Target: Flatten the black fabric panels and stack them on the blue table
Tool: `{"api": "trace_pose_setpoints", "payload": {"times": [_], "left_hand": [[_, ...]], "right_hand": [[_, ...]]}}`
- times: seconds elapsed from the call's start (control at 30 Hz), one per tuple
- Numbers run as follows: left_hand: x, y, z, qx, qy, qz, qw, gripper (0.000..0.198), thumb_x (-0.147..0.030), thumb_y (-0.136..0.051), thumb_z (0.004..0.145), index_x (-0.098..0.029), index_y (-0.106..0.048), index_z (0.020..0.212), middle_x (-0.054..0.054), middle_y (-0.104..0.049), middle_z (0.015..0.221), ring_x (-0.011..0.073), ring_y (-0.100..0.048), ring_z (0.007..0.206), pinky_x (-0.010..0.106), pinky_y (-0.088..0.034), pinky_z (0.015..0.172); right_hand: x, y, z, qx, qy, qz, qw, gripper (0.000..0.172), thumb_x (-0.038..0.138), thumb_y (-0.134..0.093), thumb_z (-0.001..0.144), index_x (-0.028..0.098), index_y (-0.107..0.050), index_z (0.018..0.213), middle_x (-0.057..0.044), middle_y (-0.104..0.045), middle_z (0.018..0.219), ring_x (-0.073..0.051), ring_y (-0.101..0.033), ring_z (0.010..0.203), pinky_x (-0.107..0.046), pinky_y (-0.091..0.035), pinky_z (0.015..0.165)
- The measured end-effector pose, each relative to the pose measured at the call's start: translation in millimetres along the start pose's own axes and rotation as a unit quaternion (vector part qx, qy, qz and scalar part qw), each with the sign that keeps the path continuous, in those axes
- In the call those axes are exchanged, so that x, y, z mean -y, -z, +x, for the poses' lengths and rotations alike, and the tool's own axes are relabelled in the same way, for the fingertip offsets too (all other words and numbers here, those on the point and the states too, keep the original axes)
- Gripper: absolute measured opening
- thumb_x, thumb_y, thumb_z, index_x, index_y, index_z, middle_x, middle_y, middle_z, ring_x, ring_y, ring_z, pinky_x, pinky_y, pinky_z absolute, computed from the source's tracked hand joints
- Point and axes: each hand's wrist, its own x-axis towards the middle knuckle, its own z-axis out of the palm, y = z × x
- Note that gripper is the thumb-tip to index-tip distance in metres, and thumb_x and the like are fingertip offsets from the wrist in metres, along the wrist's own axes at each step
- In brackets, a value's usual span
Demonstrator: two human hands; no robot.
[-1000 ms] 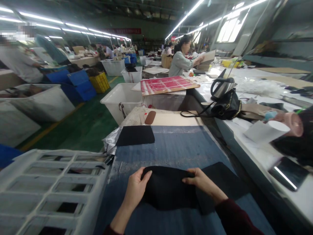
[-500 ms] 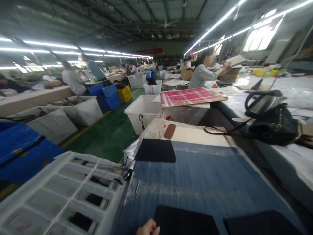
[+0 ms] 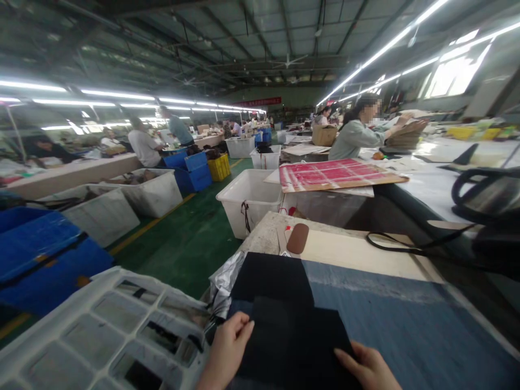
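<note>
Between my two hands is a flat black panel (image 3: 300,336), its material hard to make out. My left hand (image 3: 229,346) pinches its left edge with thumb and fingers. At its lower right edge, my right hand (image 3: 368,364) grips with the thumb on top. The panel's far edge overlaps another black panel (image 3: 270,273), which lies on the blue-grey worktop (image 3: 377,303). Beyond the worktop's far edge, a brown rounded piece (image 3: 298,239) rests by a cream board (image 3: 349,249).
A white plastic grid crate (image 3: 101,336) stands at my left. White bins (image 3: 244,203) and blue crates (image 3: 52,254) line the green floor. A pink-marked board (image 3: 341,172) lies ahead. A black strap (image 3: 396,246) crosses the right side. A co-worker (image 3: 357,135) handles sheets beyond.
My right hand has come into view, gripping the panel. The black panel at the bottom has moved forward with my left hand and now overlaps the far one. The camera view has turned slightly left.
</note>
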Motion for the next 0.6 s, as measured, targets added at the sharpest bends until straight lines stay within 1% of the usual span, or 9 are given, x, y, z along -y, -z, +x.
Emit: {"api": "trace_pose_setpoints", "payload": {"times": [0.07, 0.13, 0.2, 0.27, 0.33, 0.4, 0.5, 0.6], "left_hand": [[-1, 13.8, 40, -0.017, -0.007, 0.022, 1.0, 0.031, -0.044, -0.048, 0.085, -0.018, -0.061, 0.076, 0.0, -0.062, 0.065, 0.0151, -0.058, 0.065, 0.022, -0.039, 0.059], [3, 22.1, 78, -0.031, 0.009, 0.065, 0.997, 0.028, -0.04, -0.047, 0.086, -0.017, -0.062, 0.075, 0.0, -0.062, 0.064, 0.0143, -0.058, 0.062, 0.022, -0.037, 0.058], [12, 24.7, 111, -0.039, 0.03, 0.106, 0.993, 0.026, -0.036, -0.047, 0.086, -0.017, -0.063, 0.075, 0.0, -0.063, 0.064, 0.0135, -0.058, 0.061, 0.022, -0.035, 0.057], [23, 22.6, 136, -0.047, 0.049, 0.133, 0.989, 0.024, -0.032, -0.05, 0.085, -0.017, -0.063, 0.073, 0.001, -0.064, 0.064, 0.0135, -0.057, 0.061, 0.023, -0.033, 0.057], [35, 18.1, 152, -0.051, 0.066, 0.153, 0.985, 0.022, -0.03, -0.053, 0.083, -0.016, -0.063, 0.069, 0.002, -0.063, 0.063, 0.014, -0.057, 0.06, 0.024, -0.031, 0.057], [45, 13.3, 160, -0.051, 0.079, 0.17, 0.981, 0.021, -0.029, -0.055, 0.082, -0.016, -0.064, 0.068, 0.003, -0.063, 0.061, 0.0145, -0.057, 0.059, 0.024, -0.03, 0.056], [54, 9.2, 163, -0.048, 0.082, 0.182, 0.979, 0.023, -0.032, -0.054, 0.084, -0.017, -0.066, 0.072, 0.003, -0.065, 0.064, 0.0149, -0.058, 0.061, 0.024, -0.031, 0.058], [58, 8.7, 165, -0.045, 0.085, 0.183, 0.978, 0.026, -0.035, -0.052, 0.086, -0.017, -0.067, 0.075, 0.003, -0.067, 0.068, 0.0154, -0.06, 0.065, 0.024, -0.033, 0.06]], "right_hand": [[24, -4, 39, -0.029, 0.008, -0.005, 1.0, 0.05, 0.062, -0.068, 0.065, 0.017, -0.073, 0.086, -0.007, -0.073, 0.077, -0.028, -0.069, 0.076, -0.036, -0.055, 0.073], [41, -8, 77, -0.06, 0.011, -0.034, 0.998, 0.05, 0.059, -0.068, 0.064, 0.013, -0.072, 0.085, -0.008, -0.073, 0.075, -0.026, -0.068, 0.073, -0.032, -0.054, 0.066], [52, -9, 111, -0.094, 0.006, -0.085, 0.992, 0.046, 0.054, -0.065, 0.066, 0.013, -0.072, 0.084, -0.008, -0.073, 0.076, -0.024, -0.068, 0.07, -0.029, -0.052, 0.06], [56, -9, 138, -0.12, 0.004, -0.134, 0.984, 0.039, 0.049, -0.062, 0.069, 0.013, -0.071, 0.08, -0.008, -0.072, 0.074, -0.022, -0.066, 0.066, -0.027, -0.049, 0.056], [55, -7, 157, -0.134, 0.006, -0.165, 0.977, 0.033, 0.045, -0.062, 0.07, 0.013, -0.071, 0.075, -0.007, -0.071, 0.069, -0.021, -0.065, 0.063, -0.025, -0.046, 0.053], [52, -5, 168, -0.144, 0.008, -0.188, 0.972, 0.028, 0.042, -0.063, 0.07, 0.014, -0.07, 0.068, -0.005, -0.069, 0.063, -0.02, -0.063, 0.061, -0.024, -0.043, 0.051], [46, -1, 174, -0.159, 0.01, -0.219, 0.963, 0.026, 0.041, -0.064, 0.07, 0.016, -0.067, 0.061, -0.002, -0.064, 0.055, -0.018, -0.059, 0.057, -0.024, -0.038, 0.048], [41, 2, 174, -0.174, 0.015, -0.258, 0.95, 0.03, 0.044, -0.062, 0.071, 0.017, -0.064, 0.058, -0.001, -0.061, 0.052, -0.017, -0.056, 0.055, -0.024, -0.033, 0.047]]}}
